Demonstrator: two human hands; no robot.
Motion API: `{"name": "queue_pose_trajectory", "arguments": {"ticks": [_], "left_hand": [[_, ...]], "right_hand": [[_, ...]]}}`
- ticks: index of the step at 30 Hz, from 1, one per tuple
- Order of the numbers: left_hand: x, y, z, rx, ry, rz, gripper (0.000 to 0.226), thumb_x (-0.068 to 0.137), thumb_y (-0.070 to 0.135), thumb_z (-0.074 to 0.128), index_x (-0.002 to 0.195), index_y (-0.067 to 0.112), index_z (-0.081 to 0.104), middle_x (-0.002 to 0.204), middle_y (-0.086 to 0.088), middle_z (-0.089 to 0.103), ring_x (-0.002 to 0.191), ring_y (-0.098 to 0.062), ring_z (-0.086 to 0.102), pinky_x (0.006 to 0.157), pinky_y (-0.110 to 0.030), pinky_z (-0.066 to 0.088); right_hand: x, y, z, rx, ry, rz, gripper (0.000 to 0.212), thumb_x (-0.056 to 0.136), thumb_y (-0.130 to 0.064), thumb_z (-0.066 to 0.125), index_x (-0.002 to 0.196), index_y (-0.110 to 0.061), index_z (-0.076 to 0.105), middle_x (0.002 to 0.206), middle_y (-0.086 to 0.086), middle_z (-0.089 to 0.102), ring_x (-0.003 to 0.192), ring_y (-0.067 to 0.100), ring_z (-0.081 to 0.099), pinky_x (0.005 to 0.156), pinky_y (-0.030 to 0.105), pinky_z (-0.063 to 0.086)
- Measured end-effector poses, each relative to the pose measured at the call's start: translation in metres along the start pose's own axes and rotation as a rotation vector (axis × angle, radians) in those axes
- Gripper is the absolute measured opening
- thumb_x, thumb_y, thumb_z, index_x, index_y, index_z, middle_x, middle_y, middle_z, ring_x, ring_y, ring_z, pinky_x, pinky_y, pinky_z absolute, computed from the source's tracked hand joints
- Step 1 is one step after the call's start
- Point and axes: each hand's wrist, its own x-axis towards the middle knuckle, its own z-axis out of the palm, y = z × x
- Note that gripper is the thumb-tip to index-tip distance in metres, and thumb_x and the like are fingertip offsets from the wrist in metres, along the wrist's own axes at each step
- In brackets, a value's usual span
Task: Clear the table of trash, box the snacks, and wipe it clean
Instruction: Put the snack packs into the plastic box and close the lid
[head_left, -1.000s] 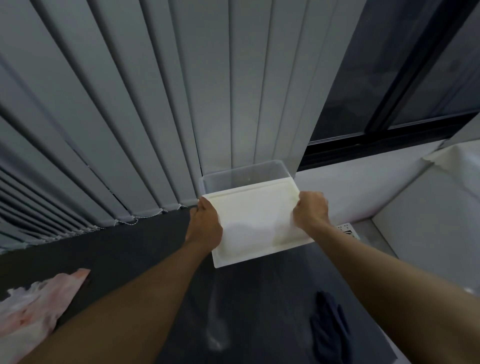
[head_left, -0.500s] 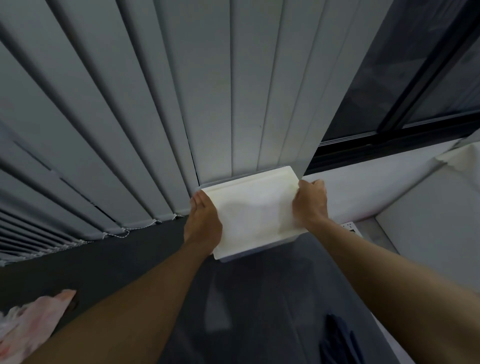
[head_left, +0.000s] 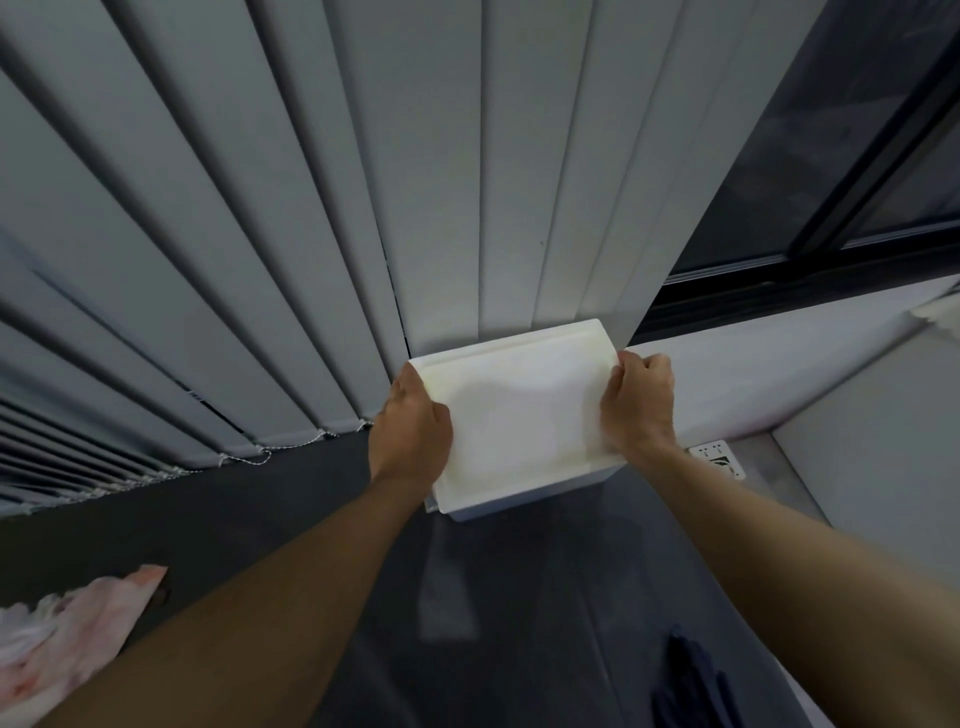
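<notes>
Dark table (head_left: 260, 519): box (head_left: 524, 500) under white lid (head_left: 519, 410)

Person under observation: two arms in view, recorded from above.

- Left hand (head_left: 410, 431): bare. The back of the hand reads as broad and smooth, and the wrist narrows plainly below it.
- Right hand (head_left: 636, 402): bare. Knuckle ridges stand out along its top, and a wrist bone shows at the outer side.
- Left forearm (head_left: 270, 597): bare along all that shows, from the wrist to the lower edge of view, widening steadily toward the elbow end.
- Right forearm (head_left: 779, 540): bare likewise, from the wrist to the right edge of view, with the same even taper.

Fingernails and fine skin detail cannot be judged because the light is dim. The upper arms and any clothing lie outside the view.
</notes>
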Motion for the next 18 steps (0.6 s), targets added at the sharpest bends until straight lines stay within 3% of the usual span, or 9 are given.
{"name": "queue_pose_trajectory", "arguments": {"ticks": [4, 7, 10, 12, 14, 18], "left_hand": [[0.001, -0.003, 0.006, 0.001, -0.056, -0.004, 0.045, 0.096, 0.006, 0.035, 0.141, 0.002, 0.032, 0.133, -0.022, 0.054, 0.109, -0.045, 0.058, 0.083, -0.050, 0.046], [0.006, -0.003, 0.014, 0.045, -0.106, 0.016, 0.055, 0.097, 0.000, 0.032, 0.150, -0.003, 0.018, 0.153, -0.024, 0.036, 0.133, -0.043, 0.045, 0.103, -0.050, 0.040], [0.012, -0.008, 0.018, 0.131, -0.138, 0.041, 0.064, 0.098, 0.001, 0.030, 0.155, -0.002, 0.001, 0.164, -0.020, 0.010, 0.150, -0.036, 0.020, 0.118, -0.042, 0.023], [0.014, -0.011, 0.022, 0.180, -0.138, 0.048, 0.067, 0.099, 0.003, 0.030, 0.155, -0.001, -0.006, 0.166, -0.017, 0.001, 0.153, -0.031, 0.006, 0.122, -0.040, 0.013], [0.015, -0.012, 0.025, 0.201, -0.126, 0.048, 0.070, 0.098, 0.004, 0.031, 0.155, 0.001, -0.009, 0.166, -0.015, -0.003, 0.153, -0.029, 0.002, 0.124, -0.040, 0.011], [0.017, -0.012, 0.026, 0.187, -0.120, 0.043, 0.072, 0.097, 0.004, 0.032, 0.155, 0.003, -0.010, 0.166, -0.012, -0.006, 0.154, -0.026, 0.002, 0.123, -0.039, 0.011]], "right_hand": [[0.003, -0.005, 0.002, 0.080, -0.052, 0.100, 0.021, 0.099, -0.021, 0.039, 0.108, -0.009, 0.054, 0.099, -0.003, 0.039, 0.086, 0.015, 0.041, 0.079, 0.032, 0.034], [-0.002, -0.010, 0.004, 0.146, -0.094, 0.230, 0.026, 0.097, -0.044, 0.027, 0.103, -0.024, 0.043, 0.102, -0.005, 0.050, 0.087, 0.023, 0.054, 0.074, 0.042, 0.039], [-0.009, -0.011, 0.010, -0.276, -0.083, -0.064, 0.045, 0.098, -0.045, 0.025, 0.129, -0.014, 0.037, 0.123, 0.008, 0.052, 0.102, 0.034, 0.055, 0.082, 0.047, 0.046], [-0.009, -0.013, 0.015, -0.462, -0.104, -0.195, 0.069, 0.097, -0.057, 0.023, 0.145, -0.007, 0.025, 0.144, 0.016, 0.040, 0.126, 0.035, 0.046, 0.096, 0.048, 0.042], [-0.006, -0.014, 0.017, -0.547, -0.177, -0.235, 0.082, 0.094, -0.067, 0.012, 0.152, -0.009, 0.015, 0.158, 0.016, 0.019, 0.143, 0.035, 0.025, 0.111, 0.050, 0.030], [-0.001, -0.013, 0.021, -0.594, -0.264, -0.300, 0.089, 0.090, -0.073, 0.002, 0.156, -0.012, 0.004, 0.165, 0.007, -0.005, 0.151, 0.031, -0.003, 0.122, 0.050, 0.011]]}}
